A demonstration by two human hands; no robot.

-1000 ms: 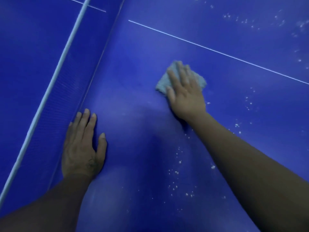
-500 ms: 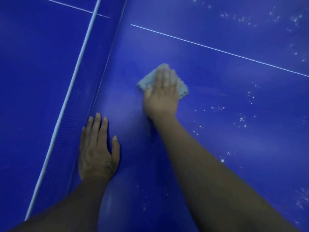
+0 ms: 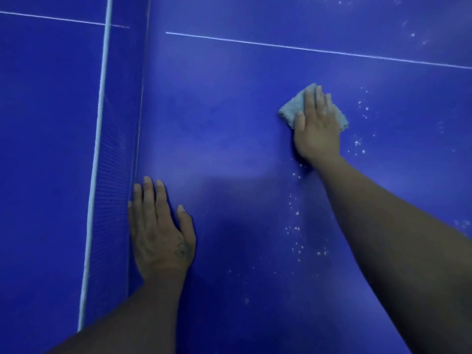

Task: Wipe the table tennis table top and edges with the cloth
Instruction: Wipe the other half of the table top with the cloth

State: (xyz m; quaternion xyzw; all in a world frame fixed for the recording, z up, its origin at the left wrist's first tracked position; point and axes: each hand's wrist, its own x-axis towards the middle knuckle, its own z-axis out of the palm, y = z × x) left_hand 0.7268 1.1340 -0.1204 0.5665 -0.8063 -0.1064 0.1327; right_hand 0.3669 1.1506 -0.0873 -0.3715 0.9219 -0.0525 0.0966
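Observation:
The blue table tennis table top [image 3: 229, 123] fills the view. A small grey cloth [image 3: 290, 111] lies flat on it at centre right, and my right hand [image 3: 316, 129] presses down on it with fingers together, covering most of the cloth. My left hand [image 3: 158, 231] rests palm down on the table at lower left, fingers spread, right beside the base of the net, holding nothing. White specks [image 3: 296, 226] are scattered on the surface below and to the right of the cloth.
The net [image 3: 112, 175] with its white top band [image 3: 98, 149] runs up the left side, the other half of the table beyond it. A thin white centre line [image 3: 306, 49] crosses the table above the cloth.
My right hand slid the cloth left toward the net, then back right, away from it. My left hand stayed planted beside the net.

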